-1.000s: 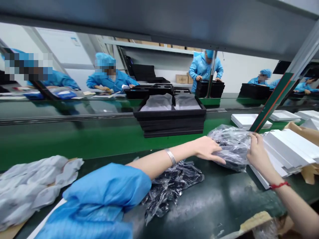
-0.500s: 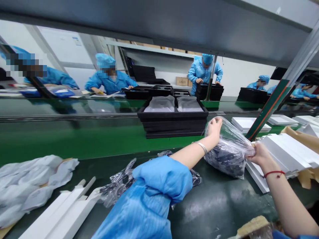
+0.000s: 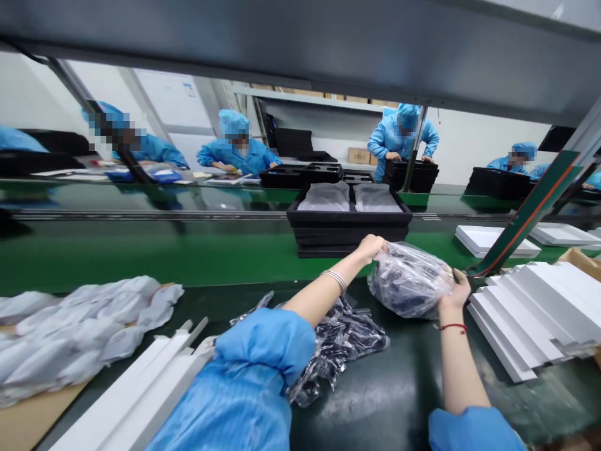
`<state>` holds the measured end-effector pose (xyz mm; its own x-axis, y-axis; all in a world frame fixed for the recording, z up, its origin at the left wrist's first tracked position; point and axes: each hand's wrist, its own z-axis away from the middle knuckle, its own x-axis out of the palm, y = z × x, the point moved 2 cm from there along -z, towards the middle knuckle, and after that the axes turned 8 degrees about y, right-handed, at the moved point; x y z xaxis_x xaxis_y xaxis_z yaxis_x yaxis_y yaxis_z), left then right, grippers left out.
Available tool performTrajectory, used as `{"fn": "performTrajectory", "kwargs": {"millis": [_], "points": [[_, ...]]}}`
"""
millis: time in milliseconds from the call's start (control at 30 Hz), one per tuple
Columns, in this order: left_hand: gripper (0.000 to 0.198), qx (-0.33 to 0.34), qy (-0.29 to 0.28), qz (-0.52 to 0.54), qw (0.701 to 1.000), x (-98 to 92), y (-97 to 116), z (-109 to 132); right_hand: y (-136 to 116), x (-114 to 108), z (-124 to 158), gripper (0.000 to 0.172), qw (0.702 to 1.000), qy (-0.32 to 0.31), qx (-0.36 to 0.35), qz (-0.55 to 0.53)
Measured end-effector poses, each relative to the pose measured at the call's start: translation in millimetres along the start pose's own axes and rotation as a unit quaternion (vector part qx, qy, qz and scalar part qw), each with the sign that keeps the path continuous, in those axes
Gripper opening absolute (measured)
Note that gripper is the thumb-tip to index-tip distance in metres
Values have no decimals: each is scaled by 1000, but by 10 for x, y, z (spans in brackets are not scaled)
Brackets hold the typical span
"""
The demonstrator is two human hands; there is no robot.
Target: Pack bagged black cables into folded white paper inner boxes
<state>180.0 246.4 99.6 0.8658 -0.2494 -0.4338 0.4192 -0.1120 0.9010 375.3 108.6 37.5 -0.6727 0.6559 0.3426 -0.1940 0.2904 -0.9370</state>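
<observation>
A clear plastic bag [image 3: 407, 283] filled with dark items is held up over the dark green bench. My left hand [image 3: 372, 247] is closed on the bag's upper left corner. On the other side, my right hand [image 3: 453, 294] grips its right end, with the fingertips partly behind the plastic. What exactly the bag contains is blurred by the shiny film. Below and left of it lies a heap of small dark items in clear wrappers [image 3: 347, 335], partly hidden by my left forearm.
Stacked black trays [image 3: 350, 235] with pale pouches stand behind my hands. White box parts [image 3: 530, 319] are piled at right, others [image 3: 136, 388] at lower left beside grey-white pouches [image 3: 89, 326]. A green post [image 3: 530, 213] rises at right. Co-workers in blue sit and stand across the line.
The bag has gone from hanging stretched between my hands to a bunched, more level position. My right hand has shifted left and my left hand slightly left and down. More of the wrapped heap shows.
</observation>
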Motion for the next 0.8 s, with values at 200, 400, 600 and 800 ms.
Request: {"fn": "performTrajectory", "kwargs": {"millis": [200,400,600,800], "points": [[36,43,88,-37,995,-524,-432,96,63,603,-29,39,977,-19,-135,164],[42,255,21,-72,964,-808,-542,329,-217,530,369,62,868,-45,-329,369],[54,329,-91,-129,931,-728,-564,589,52,348,705,50,748,-206,-407,482],[63,328,-12,-126,936,-1223,-407,849,-42,368,617,67,726,-168,-452,491]]}}
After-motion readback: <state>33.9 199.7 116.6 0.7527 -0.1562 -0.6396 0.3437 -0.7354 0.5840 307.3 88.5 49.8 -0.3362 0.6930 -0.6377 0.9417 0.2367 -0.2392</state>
